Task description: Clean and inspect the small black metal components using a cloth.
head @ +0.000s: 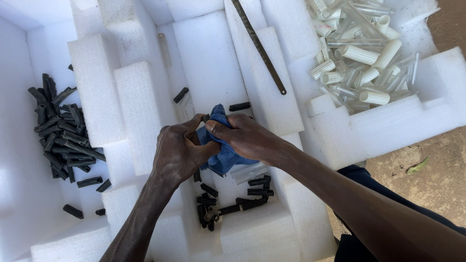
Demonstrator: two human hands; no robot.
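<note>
Hands: left hand (179, 150) and right hand (242, 138) both clenched on crumpled blue cloth (221, 153).
Surround: white foam block walls (141, 111) close on both sides.
Below: loose black plastic tubes (233, 201).

Bright daylight, white foam (208, 63) near overexposed, soft shadows, sharp focus.

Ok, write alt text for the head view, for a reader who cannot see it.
Seen from above, a person's left hand and right hand together grip a blue cloth over white foam packaging. Short black tubes are heaped in the left compartment, whitish ribbed tubes at upper right, and a dark metal strip lies across the foam.
</note>
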